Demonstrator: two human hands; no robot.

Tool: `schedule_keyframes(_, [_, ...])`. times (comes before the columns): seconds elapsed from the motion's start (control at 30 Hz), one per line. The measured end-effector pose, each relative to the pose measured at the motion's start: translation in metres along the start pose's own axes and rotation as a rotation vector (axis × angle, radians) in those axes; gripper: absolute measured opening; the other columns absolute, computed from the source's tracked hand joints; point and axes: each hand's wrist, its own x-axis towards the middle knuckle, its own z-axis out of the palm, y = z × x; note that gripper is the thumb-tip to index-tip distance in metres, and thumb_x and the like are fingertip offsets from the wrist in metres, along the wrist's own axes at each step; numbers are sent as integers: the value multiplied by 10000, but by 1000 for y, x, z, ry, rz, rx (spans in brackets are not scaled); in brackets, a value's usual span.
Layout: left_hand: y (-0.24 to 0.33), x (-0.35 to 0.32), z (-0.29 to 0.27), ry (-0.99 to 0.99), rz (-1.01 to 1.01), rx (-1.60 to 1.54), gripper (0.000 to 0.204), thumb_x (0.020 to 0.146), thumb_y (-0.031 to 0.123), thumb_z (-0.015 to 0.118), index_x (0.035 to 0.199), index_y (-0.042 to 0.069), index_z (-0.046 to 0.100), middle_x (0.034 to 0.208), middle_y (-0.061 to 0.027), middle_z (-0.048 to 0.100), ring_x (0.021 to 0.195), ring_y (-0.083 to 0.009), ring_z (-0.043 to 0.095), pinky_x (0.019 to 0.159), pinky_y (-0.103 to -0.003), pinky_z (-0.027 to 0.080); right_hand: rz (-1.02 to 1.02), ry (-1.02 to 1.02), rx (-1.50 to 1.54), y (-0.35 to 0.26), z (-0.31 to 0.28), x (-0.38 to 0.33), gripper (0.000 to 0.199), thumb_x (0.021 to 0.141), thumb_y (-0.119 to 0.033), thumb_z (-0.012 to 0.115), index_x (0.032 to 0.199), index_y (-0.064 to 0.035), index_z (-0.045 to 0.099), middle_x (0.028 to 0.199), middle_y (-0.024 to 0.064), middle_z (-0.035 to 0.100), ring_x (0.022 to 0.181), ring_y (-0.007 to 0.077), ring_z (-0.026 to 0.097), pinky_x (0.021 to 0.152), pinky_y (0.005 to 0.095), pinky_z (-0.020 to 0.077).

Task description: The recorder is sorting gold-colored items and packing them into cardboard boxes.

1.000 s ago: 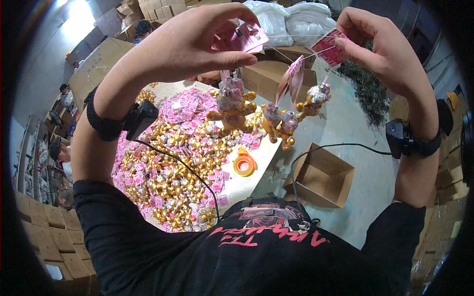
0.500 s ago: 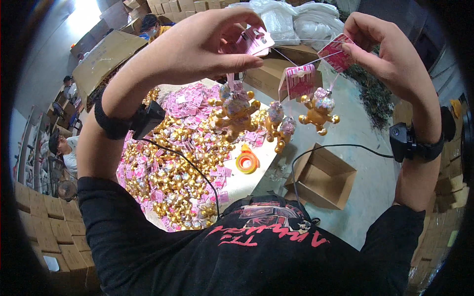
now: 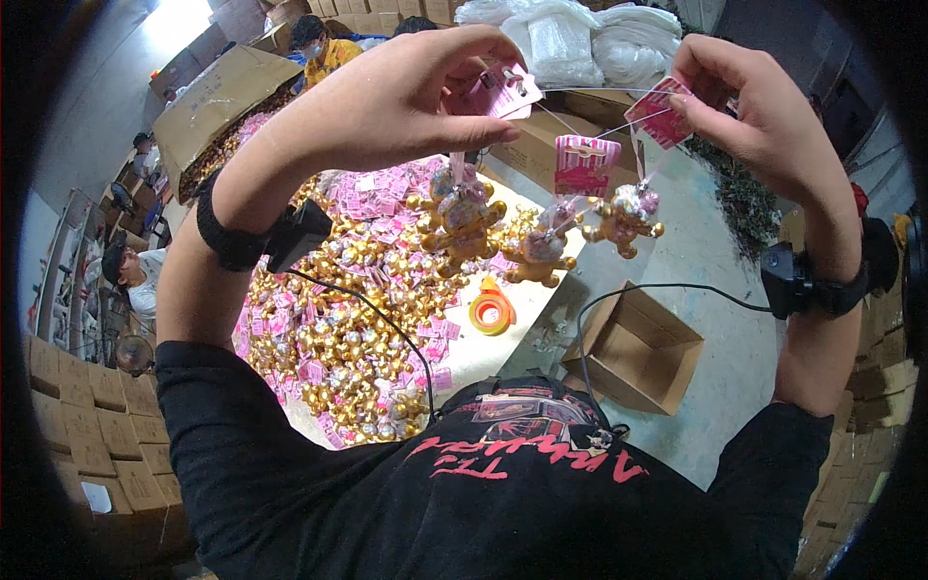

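My left hand [image 3: 435,95] is raised and pinches a stack of pink hang tags [image 3: 505,94]. Several gold bear-shaped pendants [image 3: 464,230] with glittery ball parts dangle beneath it. Opposite, my right hand [image 3: 749,106] grips one pink tag [image 3: 660,116] between thumb and fingers; its gold pendant [image 3: 626,224] hangs below. A thin white string [image 3: 597,90] runs between the hands through the tags. On the sagging string, a striped pink tag [image 3: 586,162] hangs between the hands, with another gold pendant [image 3: 541,257] below it.
A heap of gold pendants with pink tags [image 3: 362,333] covers much of the pale table [image 3: 503,356], beside an orange tape roll [image 3: 491,311]. An open carton [image 3: 643,353] stands on the floor at right. Clear plastic bags [image 3: 590,43] lie beyond; people sit at left.
The middle tag and the pendants below it have swung and turned, the tag now facing me more. Both hands keep their grip. The view has shifted slightly.
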Motion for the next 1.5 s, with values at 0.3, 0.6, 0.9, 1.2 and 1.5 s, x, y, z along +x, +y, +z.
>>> schedule_keyframes(0.3, [-16, -3, 35, 148, 62, -305, 500, 934, 122, 684, 1362, 14, 451, 1199, -93, 611, 1120, -142, 586, 968, -305, 484, 120, 102, 270, 20, 59, 16, 205, 913, -199, 621, 897, 4, 597, 727, 103, 635, 643, 166, 601, 621, 318, 484])
schedule_keyframes(0.6, [-141, -4, 181, 287, -133, -374, 356, 923, 187, 662, 1209, 36, 512, 918, -79, 610, 846, -126, 584, 743, -319, 502, 334, 115, 268, -3, 175, -66, 267, 852, -129, 700, 1022, 7, 546, 910, 183, 616, 818, 321, 634, 738, 378, 508])
schedule_keyframes(0.9, [-294, 9, 64, 379, -336, 54, 449, 867, 270, 741, 1205, 16, 591, 1042, -130, 667, 906, -195, 670, 788, -333, 537, 992, -200, -32, 26, 171, -324, 147, 846, -61, 666, 915, -3, 549, 781, 183, 599, 700, 338, 583, 657, 379, 484])
schedule_keyframes(1.2, [-389, 49, -19, 470, -659, 395, 484, 774, 383, 734, 1067, 5, 658, 972, -206, 714, 953, -352, 690, 833, -418, 535, 1675, -437, 238, -43, 265, -628, 301, 887, -240, 595, 791, 45, 612, 703, 191, 656, 687, 338, 661, 656, 434, 519])
schedule_keyframes(1.5, [-434, 15, -10, 332, -905, 392, 542, 679, 408, 762, 1034, 3, 703, 986, -254, 703, 960, -382, 688, 838, -436, 539, 2598, 532, 746, -148, 274, -758, 208, 940, -218, 546, 946, -18, 603, 713, 142, 605, 627, 298, 658, 496, 397, 519])
